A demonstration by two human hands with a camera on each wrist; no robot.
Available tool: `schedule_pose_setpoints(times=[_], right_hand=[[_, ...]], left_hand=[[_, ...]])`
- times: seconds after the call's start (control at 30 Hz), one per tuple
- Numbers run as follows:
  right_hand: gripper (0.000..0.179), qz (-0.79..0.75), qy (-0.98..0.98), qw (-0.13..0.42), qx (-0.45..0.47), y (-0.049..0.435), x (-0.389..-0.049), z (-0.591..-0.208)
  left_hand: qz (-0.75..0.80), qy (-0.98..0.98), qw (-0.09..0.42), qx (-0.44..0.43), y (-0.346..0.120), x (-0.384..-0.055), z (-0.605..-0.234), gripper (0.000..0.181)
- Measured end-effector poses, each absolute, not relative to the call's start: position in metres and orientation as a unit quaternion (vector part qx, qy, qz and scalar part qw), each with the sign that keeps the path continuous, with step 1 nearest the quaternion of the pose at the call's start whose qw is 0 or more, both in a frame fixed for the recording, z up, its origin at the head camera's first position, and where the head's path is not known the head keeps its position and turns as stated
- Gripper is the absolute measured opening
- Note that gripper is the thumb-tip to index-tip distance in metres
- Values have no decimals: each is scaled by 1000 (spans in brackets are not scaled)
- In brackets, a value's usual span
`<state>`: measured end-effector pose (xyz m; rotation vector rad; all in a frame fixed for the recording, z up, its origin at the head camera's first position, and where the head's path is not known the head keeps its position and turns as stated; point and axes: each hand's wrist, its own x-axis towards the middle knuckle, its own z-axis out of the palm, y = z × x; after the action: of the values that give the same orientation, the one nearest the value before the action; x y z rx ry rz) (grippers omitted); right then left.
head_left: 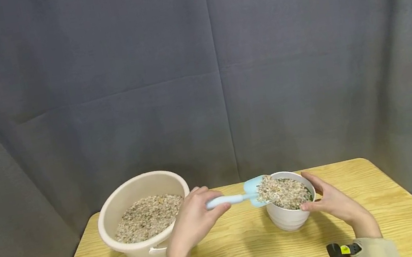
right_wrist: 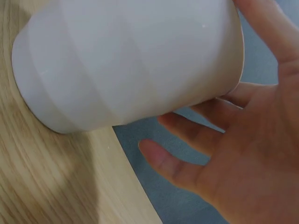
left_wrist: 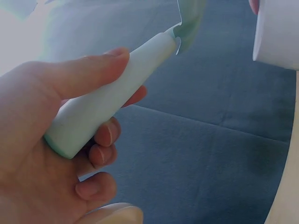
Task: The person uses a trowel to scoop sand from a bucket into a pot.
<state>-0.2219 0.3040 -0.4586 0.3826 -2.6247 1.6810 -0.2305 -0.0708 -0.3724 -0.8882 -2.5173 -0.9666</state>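
My left hand (head_left: 193, 214) grips the pale handle of a light-blue garden trowel (head_left: 254, 186), fingers wrapped round it and thumb along the top in the left wrist view. The trowel's blade lies over the near-left rim of a white plant pot (head_left: 290, 220). Coarse tan gravel (head_left: 287, 193) runs from the blade into the pot, where some dark green shows along the inner edge. My right hand (head_left: 334, 202) holds the pot by its right side, thumb at the front of the rim. Its fingers spread round the far wall in the right wrist view.
To the left stands a large cream bucket (head_left: 101, 228) with gravel (head_left: 149, 217) inside and a white handle (head_left: 157, 249) hanging at its front. The wooden table (head_left: 247, 253) has a back edge close behind the pot, with a grey curtain (head_left: 198, 80) beyond.
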Motion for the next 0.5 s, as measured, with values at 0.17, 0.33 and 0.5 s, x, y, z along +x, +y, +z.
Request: schedule_pose_setpoints(times=[0.17, 0.33, 0.5], right_hand=[[100, 546, -827, -3, 139, 307, -221, -461], [98, 548, -824, 2, 142, 308, -223, -464], [96, 534, -836, 10, 127, 307, -222, -464]], left_hand=[[-341, -874, 148, -313, -63, -237, -377, 10], [-345, -875, 134, -311, -57, -242, -382, 10], [-343, -880, 123, -304, -53, -246, -386, 12]])
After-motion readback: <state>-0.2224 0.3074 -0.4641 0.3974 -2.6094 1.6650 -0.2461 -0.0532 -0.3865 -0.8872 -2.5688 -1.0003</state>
